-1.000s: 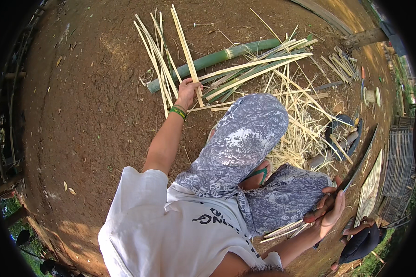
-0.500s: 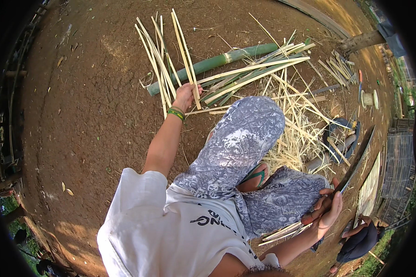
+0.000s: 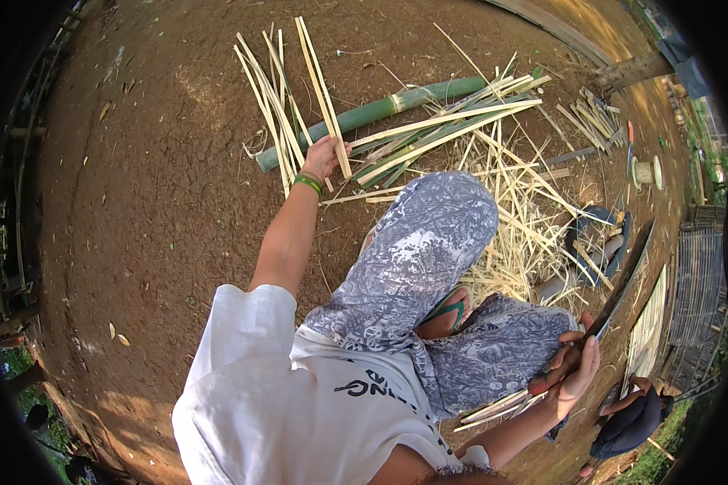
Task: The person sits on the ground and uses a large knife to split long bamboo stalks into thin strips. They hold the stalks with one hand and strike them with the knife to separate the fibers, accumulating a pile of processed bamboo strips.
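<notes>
Fingers: those of the left hand (image 3: 325, 156) are curled around the lower ends of a bundle of pale bamboo strips (image 3: 287, 89); those of the right hand (image 3: 573, 373) are wrapped tight around the handle of a long dark blade (image 3: 623, 283).
Strips held: fanned upward from the fist, lying just left of the green bamboo pole (image 3: 372, 113) and crossing its near end.
Blade: held well to the right of the pole, beyond the bent knees, tip pointed away from the body.
Loose strips: more are scattered in a pale heap (image 3: 518, 234) right of the pole, some laid across it.
Handling: the bundle is best gathered with its ends evened in the fist so no strip slips; the blade is best kept low and turned outward.
Edges: split ends look sharp; the blade edge is kept clear of the legs.
Open room: bare brown earth (image 3: 137, 202) is seen left of the pole, free for sweeping the bundle aside.
</notes>
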Tool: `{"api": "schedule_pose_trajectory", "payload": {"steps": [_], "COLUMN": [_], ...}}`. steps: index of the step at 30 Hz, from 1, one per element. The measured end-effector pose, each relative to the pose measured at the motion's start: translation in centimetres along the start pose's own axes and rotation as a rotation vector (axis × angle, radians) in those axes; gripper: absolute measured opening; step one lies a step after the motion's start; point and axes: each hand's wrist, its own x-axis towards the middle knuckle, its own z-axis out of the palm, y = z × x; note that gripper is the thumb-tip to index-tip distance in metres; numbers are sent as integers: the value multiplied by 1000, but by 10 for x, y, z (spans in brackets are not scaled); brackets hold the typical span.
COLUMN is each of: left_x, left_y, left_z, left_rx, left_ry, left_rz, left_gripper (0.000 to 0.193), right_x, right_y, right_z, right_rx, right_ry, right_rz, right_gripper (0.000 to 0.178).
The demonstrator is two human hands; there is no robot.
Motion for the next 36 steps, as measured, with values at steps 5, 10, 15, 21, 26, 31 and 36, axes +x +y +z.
{"api": "schedule_pose_trajectory", "payload": {"steps": [5,10,15,21,26,31,36], "left_x": [4,-6,-9,-5,-3,-13,-13], "left_y": [-8,-8,-11,-15,-11,-3,-1], "left_z": [-4,2,-1,-6,-6,-3,-2], "left_rx": [-21,-54,-60,-129,-156,-98,-96], "left_ry": [-17,-34,-70,-130,-163,-199,-213], "left_rz": [-9,-77,-65,-25,-68,-93,-88], "left_gripper": [34,36,30,25,29,34,36], "right_x": [1,2,1,1,0,0,0], "right_y": [-1,0,1,1,0,3,3], "right_z": [0,-2,-2,-4,-2,-3,-3], "right_rx": [-1,-7,9,7,0,12,11], "right_ry": [-13,-26,-24,-25,-5,-5,6], "right_rz": [6,5,2,0,3,2,2], "right_gripper": [55,54,55,55,56,56,57]}}
